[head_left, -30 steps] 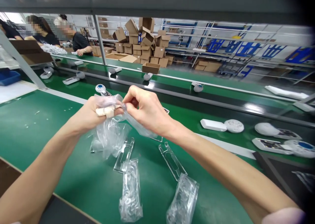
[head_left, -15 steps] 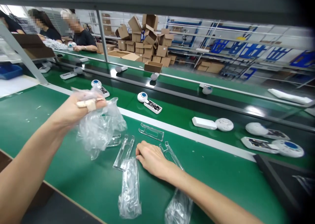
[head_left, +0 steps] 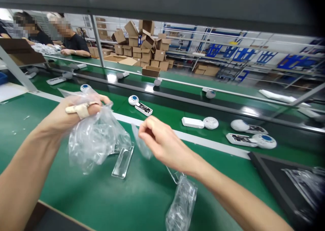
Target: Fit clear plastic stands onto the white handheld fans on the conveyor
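Observation:
My left hand, with tape around a finger, is closed on a bunch of crumpled clear plastic bags hanging below it. My right hand is raised over the bench, fingers pinched on a clear plastic bag that hangs at its left. A clear plastic frame lies on the green bench between the hands. Under my right forearm is another clear frame, partly hidden, and beside it a wrapped clear piece.
White devices with round heads lie on the green conveyor. A black tray stands at the right. Cardboard boxes are piled behind; people sit at the far left.
My right hand has risen from the bench and now holds a bag. The wrapped piece that lay near the middle front is no longer visible there. The view has shifted slightly.

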